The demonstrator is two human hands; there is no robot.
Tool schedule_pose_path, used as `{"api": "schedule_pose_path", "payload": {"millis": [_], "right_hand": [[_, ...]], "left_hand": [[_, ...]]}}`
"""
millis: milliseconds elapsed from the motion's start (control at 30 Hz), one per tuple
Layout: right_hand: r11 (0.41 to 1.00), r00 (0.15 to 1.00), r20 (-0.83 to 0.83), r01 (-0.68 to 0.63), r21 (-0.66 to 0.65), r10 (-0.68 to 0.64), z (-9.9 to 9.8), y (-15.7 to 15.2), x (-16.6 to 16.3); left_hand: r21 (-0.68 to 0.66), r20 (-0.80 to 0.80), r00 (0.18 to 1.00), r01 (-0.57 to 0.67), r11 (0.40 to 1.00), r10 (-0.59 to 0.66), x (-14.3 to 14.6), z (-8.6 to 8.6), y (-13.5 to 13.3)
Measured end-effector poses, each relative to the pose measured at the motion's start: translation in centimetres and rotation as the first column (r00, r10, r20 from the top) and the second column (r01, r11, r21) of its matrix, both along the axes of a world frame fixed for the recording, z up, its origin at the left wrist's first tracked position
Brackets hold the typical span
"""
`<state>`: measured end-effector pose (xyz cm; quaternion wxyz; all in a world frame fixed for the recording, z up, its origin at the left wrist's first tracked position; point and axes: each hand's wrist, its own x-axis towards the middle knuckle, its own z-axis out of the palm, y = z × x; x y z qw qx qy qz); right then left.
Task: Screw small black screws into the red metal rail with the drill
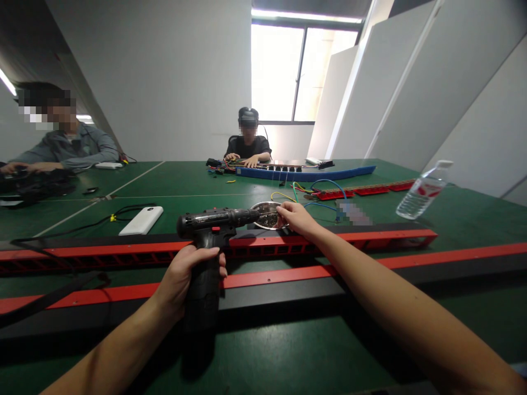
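My left hand is wrapped round the grip of a black cordless drill, which lies level with its chuck pointing right. A thin bit sticks out of the chuck. The fingers of my right hand are pinched together at the bit's tip; whatever is between them is too small to make out. Directly below the bit stands a round metal bowl of small dark screws. Two long red and black metal rails cross the table in front of me, the far rail behind the near rail.
A white power bank with a black cable lies left of the bowl. To the right are a water bottle and a red strip with coloured wires. Across the green table, one person works behind a blue rail; another person sits at left.
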<state>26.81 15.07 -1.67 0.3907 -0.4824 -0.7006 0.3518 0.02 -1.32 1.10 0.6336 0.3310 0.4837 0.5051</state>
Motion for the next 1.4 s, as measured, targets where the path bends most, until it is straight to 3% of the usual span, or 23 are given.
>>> {"api": "schedule_pose_path", "payload": {"millis": [900, 1400], "right_hand": [[0.999, 0.998, -0.06, -0.011, -0.037, 0.009, -0.33, 0.42, 0.05], [1.0, 1.0, -0.026, 0.002, -0.023, -0.002, -0.23, 0.32, 0.07]], "left_hand": [[0.0, -0.001, 1.0, 0.013, 1.0, -0.013, -0.28, -0.26, -0.03], [-0.015, -0.005, 1.0, 0.001, 1.0, -0.001, 0.2, 0.59, -0.22]]}}
